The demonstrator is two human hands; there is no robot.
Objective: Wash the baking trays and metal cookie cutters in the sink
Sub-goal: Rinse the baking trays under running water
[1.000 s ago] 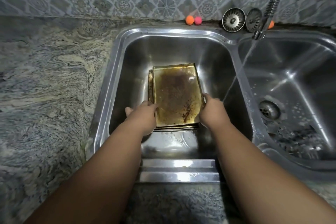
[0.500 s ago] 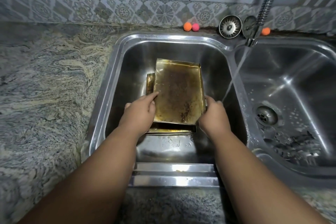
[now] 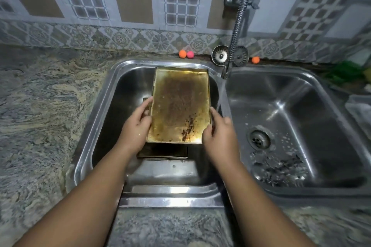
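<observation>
You hold the top baking tray (image 3: 178, 106) at centre frame, raised over the left basin (image 3: 128, 90). Your left hand (image 3: 136, 124) and right hand (image 3: 218, 134) each clamp a long edge, fingers curled round the lip. Judged stiff, light, thin-edged and probably greasy, so keep to the rims. A second tray (image 3: 162, 151) lies beneath. The far end sits near the back rim (image 3: 140, 61). The tap (image 3: 234, 42) runs into the right basin (image 3: 301, 106), where cookie cutters (image 3: 279, 166) take the lower floor.
</observation>
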